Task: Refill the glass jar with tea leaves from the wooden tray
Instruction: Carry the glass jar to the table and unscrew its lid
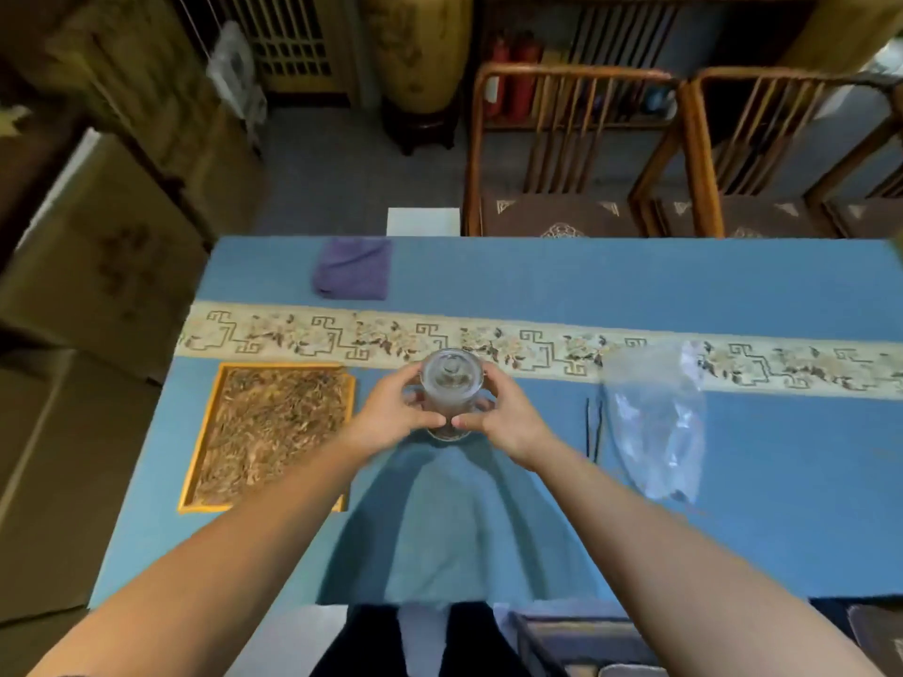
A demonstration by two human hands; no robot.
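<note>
Your left hand and right hand clasp the lidded glass jar from both sides (centre of the blue table); the wooden tray of tea leaves lies just left.

A: What lay on the blue tablecloth?
B: Purple folded cloth at eleven o'clock. Clear plastic bag at three, dark tweezers just beside it. Patterned runner across the middle.
A: Beyond?
B: Two wooden chairs at one o'clock.
</note>
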